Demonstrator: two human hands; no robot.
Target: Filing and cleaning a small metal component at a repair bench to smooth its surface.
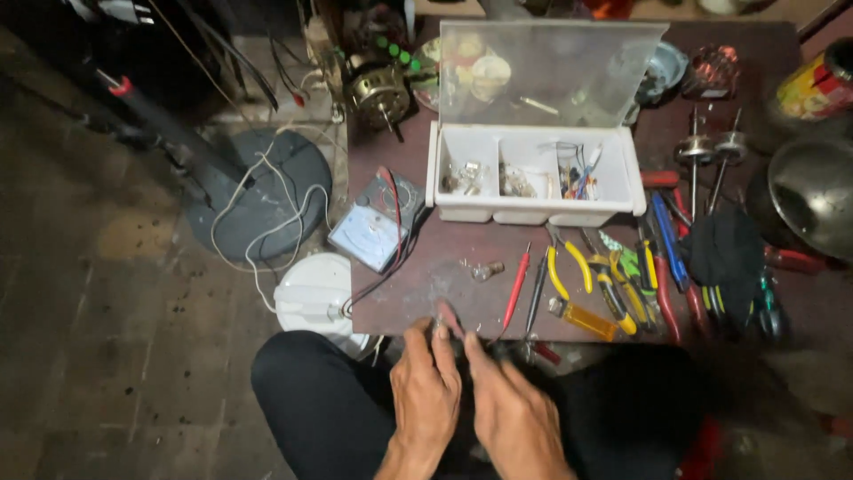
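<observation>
My left hand [426, 391] and my right hand [506, 404] meet over my lap at the near edge of a low brown table [418, 284]. Together their fingertips pinch a small dark part [447, 327]; it is too blurred to say what it is. A red probe [516, 289] and a black probe [536, 291] lie on the table just beyond my right hand. A small metal piece [482, 269] lies a little farther in.
An analogue meter [375, 222] rests at the table's left edge. An open white parts box [536, 173] stands behind. Yellow-handled pliers [569, 267] and several tools fill the right side. A motor [376, 93], a white round cover [313, 293] and a dark fan base [267, 191] lie at left.
</observation>
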